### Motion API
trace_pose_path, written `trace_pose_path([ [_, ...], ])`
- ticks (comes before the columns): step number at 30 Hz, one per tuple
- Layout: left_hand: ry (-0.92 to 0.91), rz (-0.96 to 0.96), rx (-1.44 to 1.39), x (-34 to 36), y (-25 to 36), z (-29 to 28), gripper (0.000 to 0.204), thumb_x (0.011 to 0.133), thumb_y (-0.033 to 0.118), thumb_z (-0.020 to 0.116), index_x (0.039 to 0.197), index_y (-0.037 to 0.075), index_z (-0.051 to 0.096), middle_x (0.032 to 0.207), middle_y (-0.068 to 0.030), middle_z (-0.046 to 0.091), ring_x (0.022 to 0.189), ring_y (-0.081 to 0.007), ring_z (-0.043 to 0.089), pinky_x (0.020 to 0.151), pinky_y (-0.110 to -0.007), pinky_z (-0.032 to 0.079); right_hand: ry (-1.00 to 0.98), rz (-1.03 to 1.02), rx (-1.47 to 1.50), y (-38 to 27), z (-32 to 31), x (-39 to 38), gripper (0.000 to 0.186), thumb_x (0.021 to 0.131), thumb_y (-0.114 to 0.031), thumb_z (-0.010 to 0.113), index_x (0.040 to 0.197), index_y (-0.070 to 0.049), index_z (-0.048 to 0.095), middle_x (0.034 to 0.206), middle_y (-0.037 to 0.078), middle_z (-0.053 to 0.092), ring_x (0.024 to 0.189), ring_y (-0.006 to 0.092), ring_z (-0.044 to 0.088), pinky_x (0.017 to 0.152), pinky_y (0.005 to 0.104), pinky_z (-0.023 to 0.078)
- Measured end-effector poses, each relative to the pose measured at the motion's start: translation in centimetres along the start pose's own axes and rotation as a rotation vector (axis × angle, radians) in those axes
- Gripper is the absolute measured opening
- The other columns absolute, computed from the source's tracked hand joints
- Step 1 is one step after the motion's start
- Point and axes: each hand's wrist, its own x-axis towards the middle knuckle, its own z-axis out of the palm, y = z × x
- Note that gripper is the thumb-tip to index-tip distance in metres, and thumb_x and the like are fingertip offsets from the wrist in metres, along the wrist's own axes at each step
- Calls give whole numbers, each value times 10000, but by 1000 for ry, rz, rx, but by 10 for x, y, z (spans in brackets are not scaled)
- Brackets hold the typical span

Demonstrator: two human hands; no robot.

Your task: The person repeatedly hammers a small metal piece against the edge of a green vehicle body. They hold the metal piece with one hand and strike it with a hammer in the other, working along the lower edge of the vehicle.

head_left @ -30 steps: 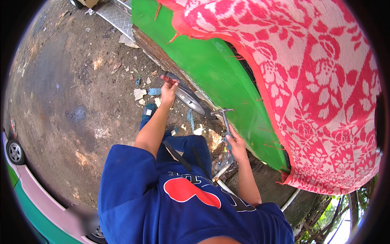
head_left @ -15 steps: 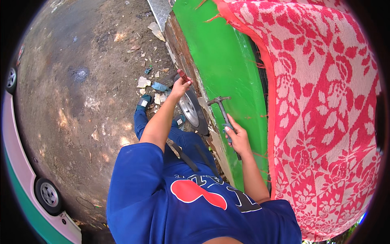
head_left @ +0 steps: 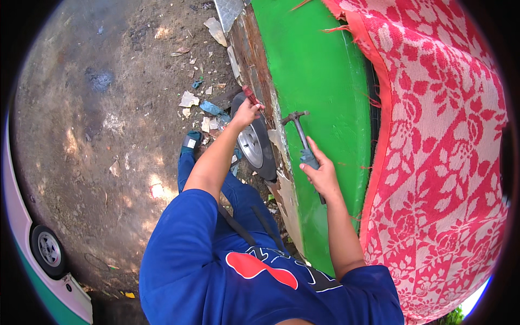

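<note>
Left fingers (head_left: 254, 110), nearer the wheel (head_left: 251, 146), curled round a red handle (head_left: 249, 93); right of the wheel, right fingers (head_left: 318, 153) clasped a hammer (head_left: 301, 134), head pointing away.

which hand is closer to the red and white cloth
Right: the right hand, gripping a hammer, is left of the cloth, not touching it; the left hand, holding a red tool, is farther left.

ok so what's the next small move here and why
I'd probably have the left hand steady the red tool against the green panel's worn edge before any blow: it appears close to that edge, its tip isn't clear to see, and the right hand holds the hammer with its head apart from the tool.
</note>
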Motion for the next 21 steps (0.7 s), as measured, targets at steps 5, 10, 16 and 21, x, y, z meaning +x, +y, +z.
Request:
trace_pose_path([
  [5,-39,-85,37,13,12,5,156,1005,156,483,1147,108,439,1042,-66,633,955,-175,630,795,-401,538,5,-63,-134,-24,1,30,773,796,30,629,1506,-151,383,1278,93,573,1062,145,543,904,273,422],
  [10,-70,-67,165,22,22,22,200,991,223,528,1096,57,490,938,-89,641,827,-186,637,650,-396,569,44,-108,-318,-39,1,53,685,843,-31,627,1481,-145,406,1277,182,612,1095,219,626,942,316,464],
  [16,8,-172,312,30,22,9,282,985,298,564,1103,44,528,873,-57,626,656,-193,630,606,-376,560,21,-172,-468,-60,10,76,615,865,-75,617,1451,-121,433,1292,226,591,1136,341,615,960,376,472],
  [21,12,-227,58,19,29,24,226,966,269,607,1032,56,569,818,-36,621,629,-170,657,556,-335,534,-41,-249,-499,-71,23,116,562,861,-100,624,1409,-109,495,1326,219,572,1203,364,571,990,404,461],
])
